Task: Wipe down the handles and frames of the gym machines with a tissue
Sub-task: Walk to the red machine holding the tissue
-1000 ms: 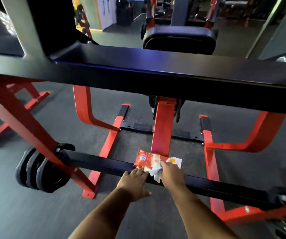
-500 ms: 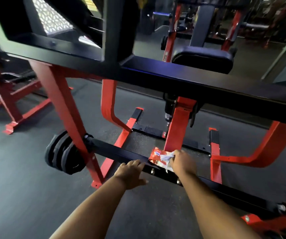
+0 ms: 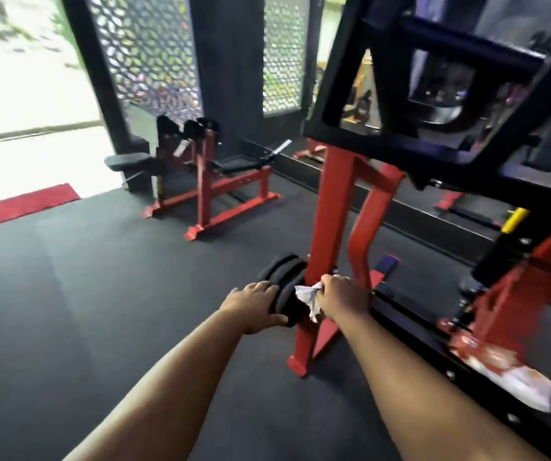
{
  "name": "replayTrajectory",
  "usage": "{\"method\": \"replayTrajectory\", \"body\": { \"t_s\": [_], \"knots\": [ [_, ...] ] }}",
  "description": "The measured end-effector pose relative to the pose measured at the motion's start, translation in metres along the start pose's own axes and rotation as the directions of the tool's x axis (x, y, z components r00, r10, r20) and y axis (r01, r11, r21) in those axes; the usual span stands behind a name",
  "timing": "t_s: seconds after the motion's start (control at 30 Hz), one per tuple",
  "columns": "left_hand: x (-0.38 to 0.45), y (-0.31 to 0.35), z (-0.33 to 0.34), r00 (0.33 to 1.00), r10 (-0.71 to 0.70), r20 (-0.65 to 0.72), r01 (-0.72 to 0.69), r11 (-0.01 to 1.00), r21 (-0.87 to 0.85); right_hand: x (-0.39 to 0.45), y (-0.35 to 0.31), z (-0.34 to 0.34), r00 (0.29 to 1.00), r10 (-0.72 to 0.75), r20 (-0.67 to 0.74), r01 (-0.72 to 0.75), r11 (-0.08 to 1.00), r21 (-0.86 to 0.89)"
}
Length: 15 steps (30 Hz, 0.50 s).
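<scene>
Both my forearms reach forward and down from the bottom edge, bare, roughly parallel. Left hand (image 3: 254,306) lies palm-down, fingers spread and nearly straight, thumb out to the right, resting on what's under it. Right hand (image 3: 342,296) is curled into a fist (knuckles up), its grip closed on a crumpled tissue (image 3: 309,296) that sticks out to the left of it.
</scene>
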<state>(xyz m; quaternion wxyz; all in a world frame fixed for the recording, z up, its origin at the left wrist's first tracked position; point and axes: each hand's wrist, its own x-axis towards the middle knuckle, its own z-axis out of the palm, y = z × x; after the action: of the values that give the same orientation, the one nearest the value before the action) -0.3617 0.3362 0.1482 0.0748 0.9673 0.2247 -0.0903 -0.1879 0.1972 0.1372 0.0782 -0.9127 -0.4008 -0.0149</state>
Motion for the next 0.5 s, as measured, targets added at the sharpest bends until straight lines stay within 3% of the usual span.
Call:
{"method": "replayTrajectory", "body": {
  "t_s": [0.23,0.5],
  "knots": [
    [-0.017,-0.139,-0.033,0.981,-0.184,-0.06,0.182,0.983,-0.034,0.075,-0.146,0.01,0.974,-0.228,0.006,0.228,0.974,0.011],
    [0.05,-0.254,-0.052,0.959,-0.279,-0.05,0.278,0.96,-0.015,0.198,-0.226,0.053,0.948,-0.314,0.046,0.311,0.948,0.064]
  ]
}}
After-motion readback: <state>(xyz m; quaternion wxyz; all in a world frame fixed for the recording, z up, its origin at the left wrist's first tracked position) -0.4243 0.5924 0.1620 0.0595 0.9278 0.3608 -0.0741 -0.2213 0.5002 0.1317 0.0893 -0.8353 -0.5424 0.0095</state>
